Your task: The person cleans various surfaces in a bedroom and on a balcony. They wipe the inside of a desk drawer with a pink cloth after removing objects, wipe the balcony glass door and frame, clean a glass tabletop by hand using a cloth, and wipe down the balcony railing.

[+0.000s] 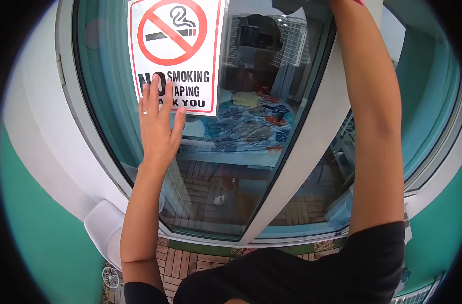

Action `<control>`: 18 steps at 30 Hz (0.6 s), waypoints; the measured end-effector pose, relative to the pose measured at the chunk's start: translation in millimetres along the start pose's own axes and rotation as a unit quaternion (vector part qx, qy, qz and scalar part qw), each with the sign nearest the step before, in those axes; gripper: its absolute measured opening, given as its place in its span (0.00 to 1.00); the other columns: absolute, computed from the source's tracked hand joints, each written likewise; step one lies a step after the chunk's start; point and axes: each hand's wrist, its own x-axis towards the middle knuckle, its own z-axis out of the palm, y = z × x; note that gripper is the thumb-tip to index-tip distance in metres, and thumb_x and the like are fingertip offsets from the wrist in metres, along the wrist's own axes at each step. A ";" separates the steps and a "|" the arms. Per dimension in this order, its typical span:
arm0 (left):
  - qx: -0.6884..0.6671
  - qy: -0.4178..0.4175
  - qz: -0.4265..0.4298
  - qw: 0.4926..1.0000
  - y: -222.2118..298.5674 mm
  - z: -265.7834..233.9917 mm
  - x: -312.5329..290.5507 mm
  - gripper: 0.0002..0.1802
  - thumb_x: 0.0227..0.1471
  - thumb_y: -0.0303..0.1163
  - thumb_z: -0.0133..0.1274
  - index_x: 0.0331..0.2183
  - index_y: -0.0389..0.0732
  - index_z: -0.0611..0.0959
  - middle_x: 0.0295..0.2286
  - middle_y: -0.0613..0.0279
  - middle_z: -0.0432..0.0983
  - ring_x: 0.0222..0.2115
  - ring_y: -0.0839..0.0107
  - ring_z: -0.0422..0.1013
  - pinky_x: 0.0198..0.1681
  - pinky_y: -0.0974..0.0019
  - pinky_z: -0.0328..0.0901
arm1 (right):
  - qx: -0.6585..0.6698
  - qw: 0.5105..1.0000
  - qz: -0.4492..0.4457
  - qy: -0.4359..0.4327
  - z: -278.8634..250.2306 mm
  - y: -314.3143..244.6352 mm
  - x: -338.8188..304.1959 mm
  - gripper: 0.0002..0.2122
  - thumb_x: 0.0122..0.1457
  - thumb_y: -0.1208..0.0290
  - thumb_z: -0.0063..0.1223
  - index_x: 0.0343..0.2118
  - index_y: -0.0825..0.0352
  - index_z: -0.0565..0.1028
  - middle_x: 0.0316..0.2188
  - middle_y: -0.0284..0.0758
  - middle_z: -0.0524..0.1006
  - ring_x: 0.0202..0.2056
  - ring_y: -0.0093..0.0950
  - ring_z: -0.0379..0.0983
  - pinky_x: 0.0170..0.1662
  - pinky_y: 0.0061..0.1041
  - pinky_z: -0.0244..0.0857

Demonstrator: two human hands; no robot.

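Observation:
A white sign with a red border hangs on the glass door. It bears a red barred circle over a cigarette and dark lettering below. My left hand lies over the sign's lower left part, its fingers stretched out and spread, a ring on one of them. It seems to rest flat on the surface and grips nothing. My right arm reaches up past the door frame, and the hand is beyond the upper edge. A sliver of something pinkish red shows near that wrist; its kind cannot be made out.
Through the glass appears a bed with a blue patterned cover, mixed with reflections of buildings. A pale door frame stands between the panes. At lower left is a white chair. Wooden deck tiles lie below.

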 end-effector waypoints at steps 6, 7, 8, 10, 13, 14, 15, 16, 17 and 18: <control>0.001 0.013 0.001 1.000 -24.6 9.0 -5.8 0.29 0.54 0.36 0.47 0.57 0.42 0.65 0.60 0.51 0.50 0.60 0.45 0.46 0.60 0.48 0.46 | 0.516 0.810 0.112 -0.255 -113.5 -241.7 -291.8 0.22 0.55 0.60 0.49 0.55 0.53 0.67 0.54 0.39 0.65 0.55 0.45 0.59 0.55 0.48 0.52; -0.020 0.010 -0.002 1.000 -14.3 14.4 -3.4 0.29 0.54 0.36 0.47 0.57 0.42 0.65 0.60 0.50 0.50 0.60 0.45 0.46 0.60 0.47 0.46 | 0.540 0.774 0.124 -0.306 -134.2 -268.4 -362.0 0.18 0.50 0.68 0.53 0.47 0.54 0.72 0.44 0.34 0.72 0.49 0.40 0.66 0.50 0.45 0.58; -0.052 0.018 -0.003 0.998 2.2 24.2 4.2 0.29 0.54 0.36 0.47 0.57 0.42 0.65 0.60 0.50 0.50 0.60 0.45 0.46 0.60 0.47 0.46 | 0.646 0.682 0.211 -0.270 -140.7 -291.0 -466.5 0.18 0.50 0.69 0.53 0.46 0.57 0.72 0.42 0.37 0.73 0.46 0.40 0.68 0.50 0.41 0.60; -0.045 0.009 -0.005 0.999 -12.4 23.9 -3.6 0.29 0.53 0.35 0.48 0.57 0.41 0.65 0.60 0.50 0.50 0.60 0.45 0.46 0.59 0.47 0.46 | 0.545 0.743 0.187 -0.342 -161.9 -297.4 -430.1 0.18 0.50 0.70 0.51 0.46 0.59 0.72 0.44 0.37 0.72 0.47 0.42 0.67 0.51 0.41 0.59; -0.074 0.004 -0.010 0.997 -31.2 1.6 -10.0 0.29 0.52 0.32 0.48 0.57 0.40 0.66 0.59 0.49 0.52 0.60 0.45 0.48 0.59 0.47 0.46 | 0.485 0.825 0.172 -0.232 -107.7 -236.0 -292.8 0.23 0.53 0.67 0.48 0.54 0.59 0.67 0.51 0.42 0.67 0.54 0.45 0.60 0.59 0.42 0.50; -0.111 0.006 -0.012 0.994 -35.3 -9.5 -10.7 0.29 0.52 0.32 0.48 0.57 0.39 0.66 0.59 0.49 0.53 0.60 0.45 0.48 0.59 0.47 0.46 | 0.587 0.730 0.291 -0.194 -74.5 -216.9 -250.2 0.26 0.55 0.64 0.47 0.59 0.59 0.62 0.55 0.46 0.62 0.59 0.46 0.54 0.62 0.44 0.42; -0.135 0.006 -0.023 0.991 -46.1 -22.9 -17.5 0.30 0.52 0.31 0.48 0.56 0.39 0.66 0.59 0.49 0.53 0.59 0.45 0.49 0.59 0.47 0.46 | 0.456 0.856 0.204 -0.132 -44.3 -183.1 -180.0 0.27 0.57 0.63 0.45 0.61 0.60 0.58 0.58 0.50 0.58 0.62 0.46 0.48 0.63 0.42 0.37; -0.098 0.027 -0.013 0.995 -55.1 -34.0 -23.0 0.29 0.50 0.28 0.48 0.56 0.38 0.66 0.57 0.48 0.57 0.58 0.44 0.51 0.59 0.49 0.48 | 0.395 0.899 0.170 -0.086 -17.5 -141.6 -112.5 0.27 0.58 0.62 0.45 0.61 0.62 0.58 0.58 0.52 0.57 0.61 0.46 0.50 0.63 0.39 0.40; -0.098 0.029 -0.010 0.995 -57.6 -35.7 -22.4 0.29 0.50 0.28 0.48 0.55 0.37 0.67 0.56 0.48 0.58 0.58 0.44 0.51 0.59 0.49 0.48 | 0.519 0.834 0.185 -0.024 16.6 -85.3 -56.1 0.27 0.58 0.61 0.45 0.60 0.61 0.59 0.58 0.53 0.57 0.60 0.47 0.52 0.62 0.37 0.43; -0.101 0.026 -0.006 0.995 -59.0 -37.5 -23.4 0.29 0.49 0.27 0.48 0.55 0.37 0.67 0.55 0.48 0.59 0.58 0.44 0.51 0.58 0.49 0.48 | 0.484 0.858 0.174 -0.008 37.7 -23.2 -3.1 0.26 0.58 0.60 0.46 0.60 0.57 0.60 0.56 0.54 0.59 0.59 0.48 0.55 0.61 0.35 0.47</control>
